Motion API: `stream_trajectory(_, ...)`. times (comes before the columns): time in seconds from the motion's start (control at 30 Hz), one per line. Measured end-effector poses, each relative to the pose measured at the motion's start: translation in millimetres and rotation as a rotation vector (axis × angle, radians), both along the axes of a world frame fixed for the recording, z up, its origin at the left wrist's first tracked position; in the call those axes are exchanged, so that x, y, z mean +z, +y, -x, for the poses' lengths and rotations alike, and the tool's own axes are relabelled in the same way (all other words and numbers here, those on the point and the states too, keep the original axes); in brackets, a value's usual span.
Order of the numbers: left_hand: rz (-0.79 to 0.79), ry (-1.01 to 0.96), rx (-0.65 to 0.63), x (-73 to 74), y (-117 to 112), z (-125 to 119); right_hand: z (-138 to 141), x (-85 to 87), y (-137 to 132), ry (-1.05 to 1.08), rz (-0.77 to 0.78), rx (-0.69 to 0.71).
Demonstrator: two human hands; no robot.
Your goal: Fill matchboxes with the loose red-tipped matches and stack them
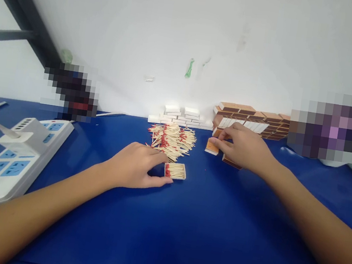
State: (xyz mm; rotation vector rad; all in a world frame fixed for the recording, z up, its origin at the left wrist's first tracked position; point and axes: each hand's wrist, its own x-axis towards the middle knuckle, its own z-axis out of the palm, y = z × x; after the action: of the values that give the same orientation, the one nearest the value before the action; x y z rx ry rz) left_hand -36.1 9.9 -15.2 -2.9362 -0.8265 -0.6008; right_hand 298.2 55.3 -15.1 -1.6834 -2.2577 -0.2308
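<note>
My left hand [144,167] has its thumb and fingers closed around the left end of a small white matchbox tray [180,177], which lies on the blue table filled with red-tipped matches. Behind it is a loose heap of matches [171,140]. My right hand [243,146] pinches an orange matchbox sleeve [212,146] at its upper edge with thumb and fingertips. Another brown-sided sleeve [231,161] lies partly hidden beneath that hand. Stacked matchbox sleeves [267,119] stand against the wall just beyond it.
White matchbox trays [180,117] are stacked by the wall [191,32] behind the matches. At left, a white power strip [44,147] holds a plugged-in adapter with a cable. Blurred items stand at the far right and back left of the blue table [159,244].
</note>
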Motion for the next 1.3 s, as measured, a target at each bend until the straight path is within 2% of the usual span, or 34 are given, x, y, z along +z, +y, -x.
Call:
stream_trajectory(0.17, -0.018, 0.007, 0.003, -1.1, 0, 0, -9, 5.0, 1, 0.058, 0.135, 0.296)
stream_trajectory(0.23, -0.033, -0.005, 0.003, -1.0, 0, 0, -12, 4.5, 2, 0.038, 0.178, 0.370)
stream_trajectory(0.47, -0.050, -0.074, 0.043, 0.9, -1, 0, -8, 1.0, -2, -0.029, 0.174, 0.350)
stream_trajectory(0.67, -0.119, -0.208, 0.171, 3.5, -1, -3, -7, 8.0, -4, -0.017, 0.201, 0.312)
stream_trajectory(0.9, -0.101, -0.260, 0.325, 2.2, 2, -1, 14, 18.0, -19, 0.154, 0.138, 0.330)
stream_trajectory(1.1, -0.111, -0.270, 0.296, -0.3, 6, 1, 40, 25.0, -41, 0.242, 0.076, 0.485)
stream_trajectory(1.3, -0.138, -0.321, 0.237, -1.2, 8, 1, 44, 22.9, -44, 0.241, 0.097, 0.470)
